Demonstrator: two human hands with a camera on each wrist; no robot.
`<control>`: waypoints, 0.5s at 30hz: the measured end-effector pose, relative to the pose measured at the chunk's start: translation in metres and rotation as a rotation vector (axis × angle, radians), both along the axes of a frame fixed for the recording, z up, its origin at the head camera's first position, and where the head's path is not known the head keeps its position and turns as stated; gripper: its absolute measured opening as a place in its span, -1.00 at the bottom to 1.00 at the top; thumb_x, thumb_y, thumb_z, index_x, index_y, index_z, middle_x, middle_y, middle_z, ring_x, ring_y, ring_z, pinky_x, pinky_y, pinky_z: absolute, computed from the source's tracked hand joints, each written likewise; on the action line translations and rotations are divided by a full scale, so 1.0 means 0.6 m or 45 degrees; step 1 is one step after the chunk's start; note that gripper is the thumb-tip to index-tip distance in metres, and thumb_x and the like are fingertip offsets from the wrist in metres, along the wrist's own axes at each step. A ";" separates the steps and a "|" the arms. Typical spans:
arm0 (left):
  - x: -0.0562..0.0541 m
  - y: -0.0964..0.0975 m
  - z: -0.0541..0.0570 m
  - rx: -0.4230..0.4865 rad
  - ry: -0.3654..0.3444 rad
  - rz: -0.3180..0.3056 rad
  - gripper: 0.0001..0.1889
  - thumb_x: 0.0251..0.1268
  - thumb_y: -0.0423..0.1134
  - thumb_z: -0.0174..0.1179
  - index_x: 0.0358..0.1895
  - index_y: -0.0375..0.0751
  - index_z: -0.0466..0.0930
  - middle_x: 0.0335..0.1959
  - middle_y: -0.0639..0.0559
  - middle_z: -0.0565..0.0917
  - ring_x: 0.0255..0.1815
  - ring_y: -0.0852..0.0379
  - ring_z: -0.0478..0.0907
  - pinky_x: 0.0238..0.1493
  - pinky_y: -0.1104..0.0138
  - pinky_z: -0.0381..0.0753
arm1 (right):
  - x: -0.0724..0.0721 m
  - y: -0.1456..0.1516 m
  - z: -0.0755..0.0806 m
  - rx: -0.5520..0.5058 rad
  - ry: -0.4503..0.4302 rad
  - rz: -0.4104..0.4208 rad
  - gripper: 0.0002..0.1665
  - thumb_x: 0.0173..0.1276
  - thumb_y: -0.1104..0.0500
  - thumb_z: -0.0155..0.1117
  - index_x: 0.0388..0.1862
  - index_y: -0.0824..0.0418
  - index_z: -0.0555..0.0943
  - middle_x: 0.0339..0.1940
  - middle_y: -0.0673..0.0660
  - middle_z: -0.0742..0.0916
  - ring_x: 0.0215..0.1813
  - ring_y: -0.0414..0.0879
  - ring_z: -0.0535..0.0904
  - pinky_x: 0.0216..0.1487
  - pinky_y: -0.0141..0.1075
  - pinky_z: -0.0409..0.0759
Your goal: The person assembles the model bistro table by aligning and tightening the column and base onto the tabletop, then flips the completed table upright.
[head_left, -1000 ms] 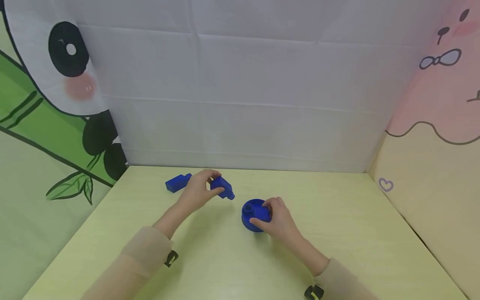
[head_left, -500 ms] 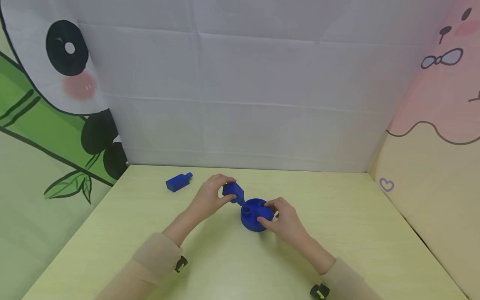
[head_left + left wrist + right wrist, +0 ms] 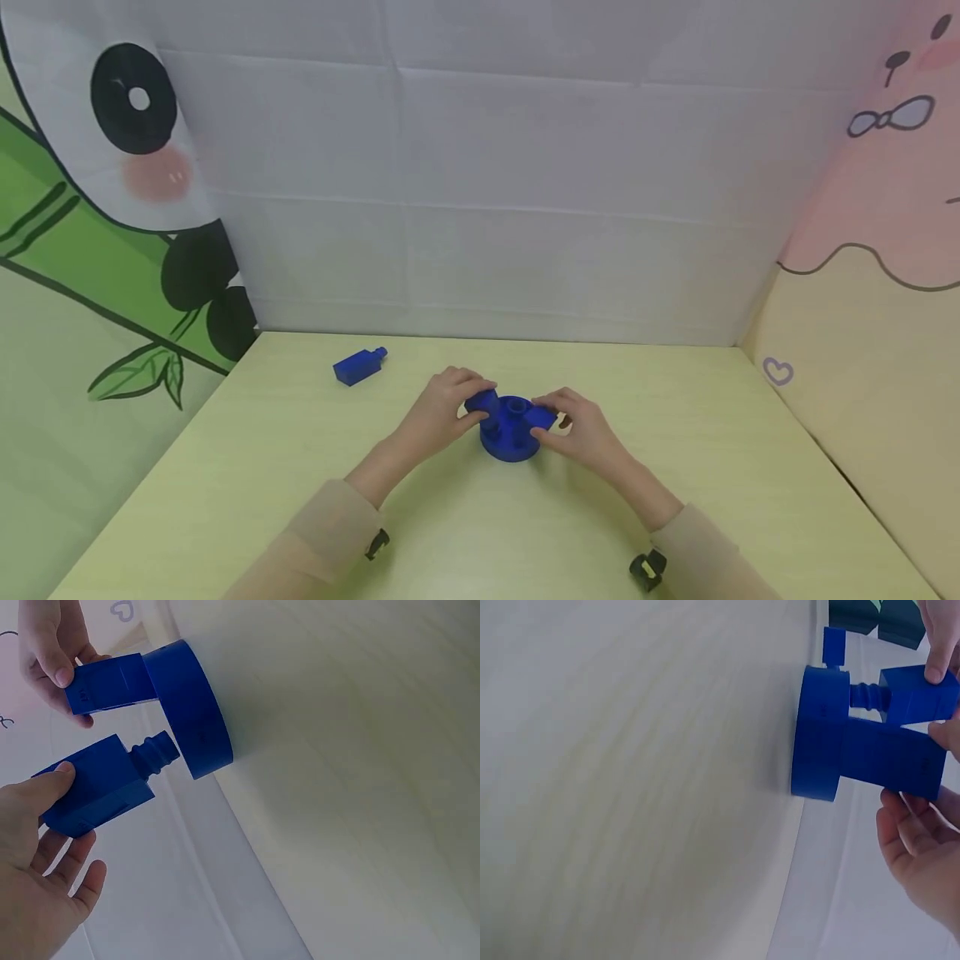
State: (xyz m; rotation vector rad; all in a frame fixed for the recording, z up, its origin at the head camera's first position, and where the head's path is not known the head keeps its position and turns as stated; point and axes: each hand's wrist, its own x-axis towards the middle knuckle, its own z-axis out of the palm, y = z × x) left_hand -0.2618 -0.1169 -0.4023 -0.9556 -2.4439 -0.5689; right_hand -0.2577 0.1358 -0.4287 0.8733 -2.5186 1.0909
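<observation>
My left hand (image 3: 442, 412) pinches a blue bottle-shaped block (image 3: 97, 780) between thumb and fingers. Its ridged neck (image 3: 154, 752) points down, tilted, with the end close over the round blue base (image 3: 196, 709). A second blue block (image 3: 892, 757) stands upright on that base, neck hidden. My right hand (image 3: 585, 429) grips this block near its upper end. In the head view, a round socket (image 3: 516, 406) shows on the base between the two blocks. The base rests on the table, and both hands are close together above it.
A third blue bottle-shaped block (image 3: 360, 367) lies on its side at the table's back left. The pale yellow table (image 3: 675, 467) ends at a white cloth backdrop (image 3: 495, 208). Printed cloth panels flank it, green at left and pink and cream at right.
My left hand has carried its block right and down to the base. The right hand, holding its block, has shifted slightly right. The third block stays in place.
</observation>
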 end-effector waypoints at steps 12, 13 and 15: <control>0.005 0.014 -0.003 -0.148 -0.052 0.012 -0.61 0.07 -0.18 0.39 0.02 -0.07 0.63 -0.10 0.05 0.64 -0.06 0.07 0.50 -0.09 0.15 0.51 | -0.031 0.006 -0.005 -0.037 -0.084 0.075 -0.55 0.16 0.24 0.37 0.07 0.23 0.59 -0.08 0.11 0.66 -0.22 -0.11 0.54 -0.26 -0.15 0.64; 0.006 0.015 -0.004 -0.156 -0.069 0.014 -0.61 0.08 -0.17 0.38 0.03 -0.07 0.63 -0.10 0.05 0.64 -0.06 0.08 0.50 -0.08 0.15 0.51 | -0.032 0.005 -0.005 -0.035 -0.095 0.054 -0.55 0.17 0.22 0.38 0.07 0.24 0.58 -0.08 0.11 0.67 -0.21 -0.12 0.55 -0.24 -0.16 0.64; 0.007 0.016 -0.005 -0.169 -0.096 0.018 -0.60 0.08 -0.17 0.38 0.04 -0.08 0.63 -0.09 0.04 0.64 -0.05 0.08 0.50 -0.07 0.15 0.51 | -0.033 0.002 -0.004 -0.051 -0.132 0.015 -0.54 0.16 0.19 0.40 0.05 0.27 0.57 -0.11 0.13 0.68 -0.20 -0.10 0.58 -0.21 -0.15 0.65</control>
